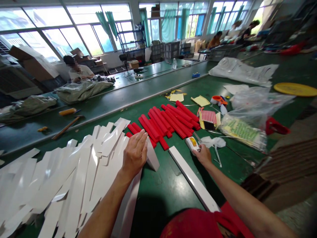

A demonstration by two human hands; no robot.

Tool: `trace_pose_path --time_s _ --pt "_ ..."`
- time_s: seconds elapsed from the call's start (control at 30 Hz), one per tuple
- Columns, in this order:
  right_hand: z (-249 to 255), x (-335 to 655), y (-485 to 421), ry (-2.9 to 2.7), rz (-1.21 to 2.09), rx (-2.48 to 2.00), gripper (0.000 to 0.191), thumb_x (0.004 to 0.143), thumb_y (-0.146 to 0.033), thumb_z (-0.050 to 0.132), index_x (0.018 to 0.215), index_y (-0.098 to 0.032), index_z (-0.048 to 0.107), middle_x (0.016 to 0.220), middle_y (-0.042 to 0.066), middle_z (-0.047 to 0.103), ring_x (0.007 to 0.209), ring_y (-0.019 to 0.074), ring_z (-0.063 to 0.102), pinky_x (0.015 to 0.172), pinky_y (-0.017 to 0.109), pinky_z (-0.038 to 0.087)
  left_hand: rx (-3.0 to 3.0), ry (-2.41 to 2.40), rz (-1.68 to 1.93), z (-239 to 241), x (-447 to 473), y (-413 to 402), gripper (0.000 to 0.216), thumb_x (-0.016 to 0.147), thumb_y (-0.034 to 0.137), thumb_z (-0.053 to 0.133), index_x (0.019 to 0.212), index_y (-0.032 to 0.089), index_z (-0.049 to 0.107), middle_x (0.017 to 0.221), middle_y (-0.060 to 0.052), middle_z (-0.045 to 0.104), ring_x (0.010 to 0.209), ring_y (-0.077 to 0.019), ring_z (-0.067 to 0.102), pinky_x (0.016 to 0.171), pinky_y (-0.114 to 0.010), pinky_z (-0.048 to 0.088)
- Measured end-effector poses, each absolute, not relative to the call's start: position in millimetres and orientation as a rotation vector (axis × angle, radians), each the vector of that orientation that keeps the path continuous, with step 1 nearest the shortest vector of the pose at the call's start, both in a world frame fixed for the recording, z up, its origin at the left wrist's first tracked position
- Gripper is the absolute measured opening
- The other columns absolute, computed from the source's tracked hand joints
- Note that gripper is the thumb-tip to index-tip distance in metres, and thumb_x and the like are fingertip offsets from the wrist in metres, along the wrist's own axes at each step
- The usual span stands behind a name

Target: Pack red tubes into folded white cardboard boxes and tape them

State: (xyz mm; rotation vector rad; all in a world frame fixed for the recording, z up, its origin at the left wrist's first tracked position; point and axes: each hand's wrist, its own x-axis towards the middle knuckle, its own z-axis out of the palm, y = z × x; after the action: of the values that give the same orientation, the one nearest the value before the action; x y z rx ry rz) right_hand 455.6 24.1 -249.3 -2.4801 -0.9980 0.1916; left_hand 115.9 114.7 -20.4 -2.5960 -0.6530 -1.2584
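Note:
My left hand lies with its fingers stretched out and close together, at the end of a white box beside the pile of white strips. What its palm touches is hidden. In my right hand is a small white tape dispenser with a yellow roll inside. Between my hands a long, narrow white box reaches from near the red sticks toward my body. Several bundled red ribbed sticks lie just beyond both hands.
Many flat white cartons overlap at left. On the right are a plastic bag with green-printed sheets, a sheet of red dots, an orange tape dispenser and a yellow disc. A hammer lies across the bench; people sit farther back.

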Motion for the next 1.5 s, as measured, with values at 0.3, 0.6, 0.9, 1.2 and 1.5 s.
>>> trace_pose_path --time_s 0.3,0.6,0.9,1.2,1.5 --pt "-241 401 40 -1.070 0.264 -2.406 0.028 0.083 -0.034 0.062 0.102 -0.013 0.055 0.099 0.011 0.059 0.089 0.0216 0.058 0.076 0.028 0.042 -2.584 -0.674 -1.282 -19 117 112 0.041 0.088 0.006 0.054 0.128 0.014 0.054 0.126 -0.017 0.064 0.118 -0.0266 0.060 0.099 -0.048 0.052" --pt "-222 388 99 -0.877 0.422 -2.366 0.045 0.079 -0.038 0.066 0.114 -0.012 0.055 0.105 0.016 0.057 0.092 0.0276 0.061 0.073 0.033 0.043 -2.583 -0.724 -1.271 -22 114 107 0.042 0.089 0.007 0.053 0.131 0.013 0.053 0.130 -0.018 0.062 0.120 -0.0264 0.058 0.101 -0.047 0.051" --pt "-219 393 106 -0.494 0.780 -2.109 0.024 0.083 -0.030 0.070 0.100 -0.014 0.062 0.091 0.005 0.063 0.083 0.0174 0.062 0.073 0.030 0.051 -2.585 -0.740 -1.330 -22 114 109 0.039 0.090 0.008 0.053 0.128 0.014 0.055 0.124 -0.016 0.065 0.117 -0.0254 0.060 0.099 -0.046 0.052" --pt "-210 401 107 -0.127 1.055 -1.721 0.024 0.095 -0.031 0.059 0.109 -0.013 0.061 0.096 0.004 0.064 0.076 0.0118 0.063 0.065 0.027 0.056 -2.577 -0.744 -1.342 -21 114 106 0.036 0.090 0.008 0.052 0.126 0.013 0.056 0.124 -0.017 0.066 0.117 -0.0254 0.060 0.099 -0.045 0.052" --pt "-235 393 74 -0.157 1.018 -1.532 0.017 0.091 -0.021 0.062 0.078 -0.012 0.058 0.069 -0.003 0.061 0.061 0.0080 0.061 0.059 0.022 0.054 -2.588 -0.776 -1.334 -22 113 107 0.037 0.092 0.011 0.050 0.128 0.015 0.055 0.129 -0.016 0.063 0.118 -0.0249 0.059 0.100 -0.046 0.051"
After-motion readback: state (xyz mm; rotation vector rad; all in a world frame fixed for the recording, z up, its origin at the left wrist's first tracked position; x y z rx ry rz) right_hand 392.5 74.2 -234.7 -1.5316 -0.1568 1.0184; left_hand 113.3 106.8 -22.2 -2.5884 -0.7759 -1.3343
